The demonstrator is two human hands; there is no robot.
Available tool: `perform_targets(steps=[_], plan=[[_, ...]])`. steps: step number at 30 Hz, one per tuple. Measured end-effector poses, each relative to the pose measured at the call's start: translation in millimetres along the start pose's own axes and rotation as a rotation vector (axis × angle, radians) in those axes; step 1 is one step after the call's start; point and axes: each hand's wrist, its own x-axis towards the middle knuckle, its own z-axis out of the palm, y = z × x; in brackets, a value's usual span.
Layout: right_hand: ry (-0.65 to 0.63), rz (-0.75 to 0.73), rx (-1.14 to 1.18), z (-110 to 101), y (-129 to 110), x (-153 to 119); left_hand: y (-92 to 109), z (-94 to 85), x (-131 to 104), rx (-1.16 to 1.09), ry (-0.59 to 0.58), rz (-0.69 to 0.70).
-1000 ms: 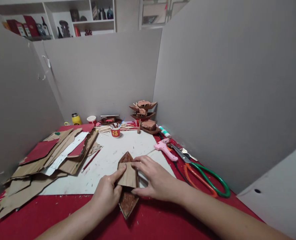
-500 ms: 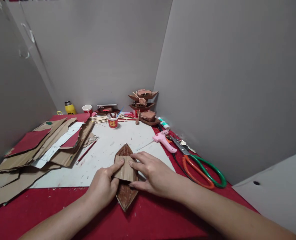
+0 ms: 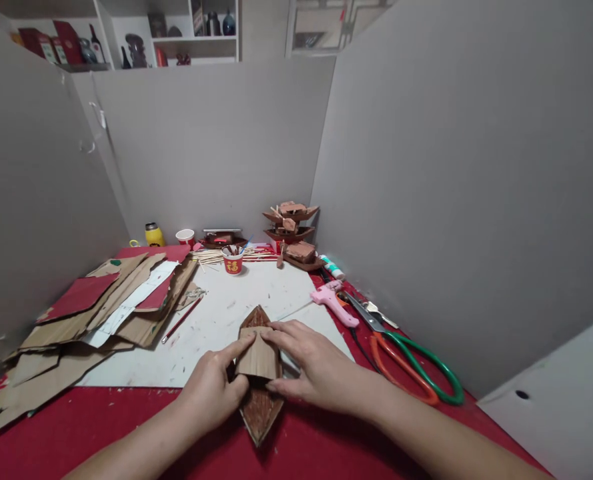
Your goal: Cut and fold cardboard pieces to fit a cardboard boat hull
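Note:
A small brown model boat lies on the red cloth and the white sheet, its pointed ends facing toward and away from me. Across its middle arches a curved piece of cardboard, like a roof. My left hand grips the left side, index finger on top and thumb low at the edge. On the opposite side, my right hand presses its fingers on the top, with the thumb near the lower right corner. Where the cardboard's side edges meet the hull is partly hidden by my fingers.
Cardboard sheets are piled at left beside a pencil. To the right lie a pink glue gun and large scissors. Farther back stand a red paper cup, thin sticks and stacked model boats. Grey panels enclose the table.
The view has tilted up, so shelves show above the back panel and the table things sit lower. Both hands keep hold of the cardboard, which looks more arched over the boat.

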Motion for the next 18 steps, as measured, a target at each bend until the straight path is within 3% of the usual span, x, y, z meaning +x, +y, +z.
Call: perform_targets(steps=[9, 18], plan=[[-0.032, -0.006, 0.075, -2, 6, 0, 5, -9.5, 2, -0.058, -0.156, -0.127], [-0.111, 0.003, 0.137, -7, 2, 0, 13, -27.9, -1, -0.156, -0.318, -0.089]])
